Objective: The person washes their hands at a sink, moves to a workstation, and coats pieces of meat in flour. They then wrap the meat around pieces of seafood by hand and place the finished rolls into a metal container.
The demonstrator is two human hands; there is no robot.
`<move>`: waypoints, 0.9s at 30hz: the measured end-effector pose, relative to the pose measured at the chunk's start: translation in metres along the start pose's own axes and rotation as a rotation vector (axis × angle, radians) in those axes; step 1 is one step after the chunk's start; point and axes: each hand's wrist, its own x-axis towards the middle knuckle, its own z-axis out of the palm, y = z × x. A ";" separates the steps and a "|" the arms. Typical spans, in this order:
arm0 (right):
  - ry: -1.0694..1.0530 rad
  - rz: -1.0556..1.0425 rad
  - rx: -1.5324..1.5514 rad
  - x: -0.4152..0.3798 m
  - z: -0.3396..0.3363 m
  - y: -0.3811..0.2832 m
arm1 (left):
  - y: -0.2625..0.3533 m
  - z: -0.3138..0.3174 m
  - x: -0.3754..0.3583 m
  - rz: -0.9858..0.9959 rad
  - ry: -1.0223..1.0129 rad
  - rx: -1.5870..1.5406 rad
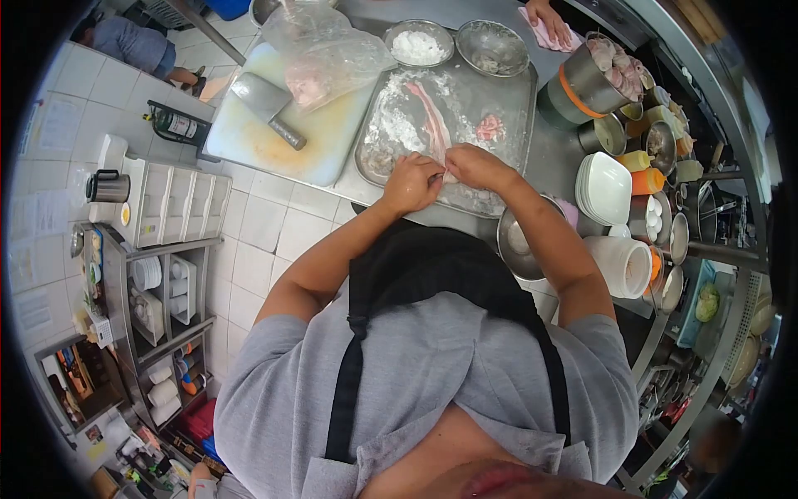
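Observation:
A long pale-pink strip of raw meat (431, 116) lies lengthwise on a metal tray (517, 141) dusted with white flour (397, 126). At its near end my left hand (413, 183) is closed in a pinch, fingertips on the strip. Beside it, almost touching, my right hand (478, 167) is also closed with curled fingers on the same end. The exact grip is partly hidden by the fingers. To the right of the strip sits a small heap of pink meat bits (490, 127).
A cleaver (264, 98) and a plastic bag (341, 54) rest on the white cutting board (237, 137). Behind the tray stand a bowl of flour (418, 47) and another metal bowl (492, 47). Another person's hand (549, 17) is at the back right, near a meat-filled pot (565, 100).

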 end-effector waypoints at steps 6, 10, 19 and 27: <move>0.020 0.014 0.064 0.001 -0.001 -0.004 | 0.018 -0.010 -0.001 0.092 0.152 -0.009; 0.000 0.067 0.099 -0.005 -0.005 -0.001 | 0.009 0.004 0.000 0.168 0.064 0.061; 0.240 -0.110 -0.095 -0.051 -0.003 -0.034 | 0.007 0.000 0.006 -0.025 -0.018 0.039; 0.082 0.038 0.015 -0.034 -0.005 -0.020 | 0.009 -0.001 0.004 -0.086 0.020 0.047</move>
